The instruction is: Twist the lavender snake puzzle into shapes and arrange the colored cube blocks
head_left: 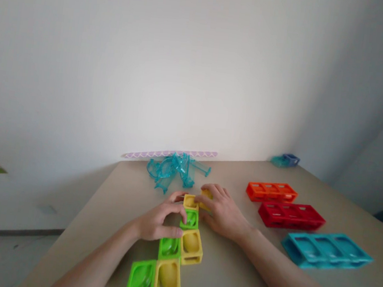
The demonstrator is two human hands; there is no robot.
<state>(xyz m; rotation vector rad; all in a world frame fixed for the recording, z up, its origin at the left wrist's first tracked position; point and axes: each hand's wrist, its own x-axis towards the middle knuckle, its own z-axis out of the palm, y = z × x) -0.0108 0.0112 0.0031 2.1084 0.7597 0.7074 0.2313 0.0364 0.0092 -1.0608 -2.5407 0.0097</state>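
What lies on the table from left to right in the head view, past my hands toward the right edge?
Green and yellow blocks → left hand → right hand → orange tray → red tray → blue tray. The clear teal pieces sit farther back, above the hands.

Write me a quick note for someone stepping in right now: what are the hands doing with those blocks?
Left hand: fingers on the small green block in the chain.
Right hand: holding a yellow block beside the far yellow block.
Done: a staggered chain of green and yellow blocks lies on the table.
Left: the held block is not clearly joined; orange tray, red tray and blue tray lie untouched.
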